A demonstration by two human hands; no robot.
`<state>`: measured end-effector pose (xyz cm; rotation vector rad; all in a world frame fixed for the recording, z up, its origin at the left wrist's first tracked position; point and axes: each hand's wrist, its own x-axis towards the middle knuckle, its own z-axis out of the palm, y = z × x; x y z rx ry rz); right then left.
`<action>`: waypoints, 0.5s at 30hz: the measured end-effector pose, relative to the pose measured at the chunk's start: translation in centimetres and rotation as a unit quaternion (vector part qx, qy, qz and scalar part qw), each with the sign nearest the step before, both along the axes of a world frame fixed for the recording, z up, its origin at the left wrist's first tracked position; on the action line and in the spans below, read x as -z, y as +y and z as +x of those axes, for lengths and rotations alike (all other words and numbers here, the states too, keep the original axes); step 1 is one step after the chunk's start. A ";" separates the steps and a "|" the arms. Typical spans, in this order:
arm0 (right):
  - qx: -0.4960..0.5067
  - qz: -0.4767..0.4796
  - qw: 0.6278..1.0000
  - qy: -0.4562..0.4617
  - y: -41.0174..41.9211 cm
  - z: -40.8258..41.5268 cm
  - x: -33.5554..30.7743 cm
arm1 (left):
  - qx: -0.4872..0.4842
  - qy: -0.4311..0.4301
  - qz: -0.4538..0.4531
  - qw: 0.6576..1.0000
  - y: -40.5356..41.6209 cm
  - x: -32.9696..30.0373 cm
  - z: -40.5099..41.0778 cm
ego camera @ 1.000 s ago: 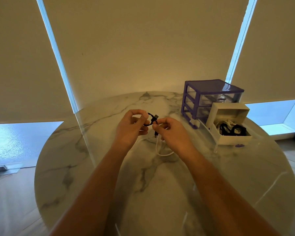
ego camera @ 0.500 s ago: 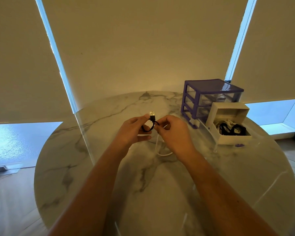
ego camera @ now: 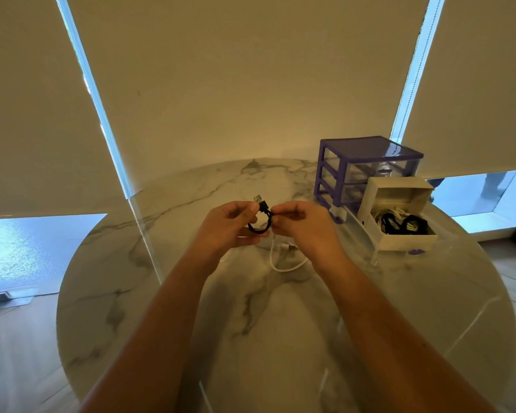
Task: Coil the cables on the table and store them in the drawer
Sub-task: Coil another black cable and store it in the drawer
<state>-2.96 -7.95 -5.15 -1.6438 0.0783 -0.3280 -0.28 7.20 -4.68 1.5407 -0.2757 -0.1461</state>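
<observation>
Both the left hand (ego camera: 227,228) and right hand (ego camera: 304,228) pinch a black cable (ego camera: 261,222) above the round marble table (ego camera: 280,338), drawn blinds (ego camera: 236,79) behind

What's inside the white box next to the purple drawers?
The white box holds a pile of coiled black cables and white cables. Whatever lies under the pile cannot be seen, and the count is hard to tell.

Part of the black cable (ego camera: 261,223) loop is hidden behind the left hand (ego camera: 231,226) and the right hand (ego camera: 303,228). The right hand also covers one end of the white cable (ego camera: 282,265). Both forearms and the table's (ego camera: 131,293) near edge run off the bottom. The coils in the open drawer (ego camera: 399,217) tangle too closely to count.
</observation>
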 end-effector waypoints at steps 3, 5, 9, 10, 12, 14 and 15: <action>-0.025 0.073 0.997 0.017 0.2 0.0 0.0 | -0.024 -0.020 0.026 0.999 0.1 0.0 0.1; -0.034 0.105 0.994 0.024 0.3 -0.1 -0.1 | -0.039 -0.029 0.040 0.998 0.2 0.1 0.2; -0.048 0.142 0.988 0.031 0.5 -0.2 -0.2 | -0.049 -0.040 0.049 0.997 0.0 0.2 0.2; -0.047 0.141 0.988 0.031 0.5 -0.2 -0.1 | -0.051 -0.045 0.050 0.996 -0.1 0.3 0.2; -0.041 0.150 0.987 0.035 0.6 -0.2 0.0 | -0.063 -0.056 0.053 0.995 -0.3 0.3 0.2; -0.044 0.160 0.985 0.039 0.6 -0.2 0.1 | -0.073 -0.070 0.053 0.994 -0.4 0.4 0.3; -0.047 0.166 0.984 0.040 0.6 -0.2 0.1 | -0.075 -0.074 0.051 0.993 -0.4 0.4 0.3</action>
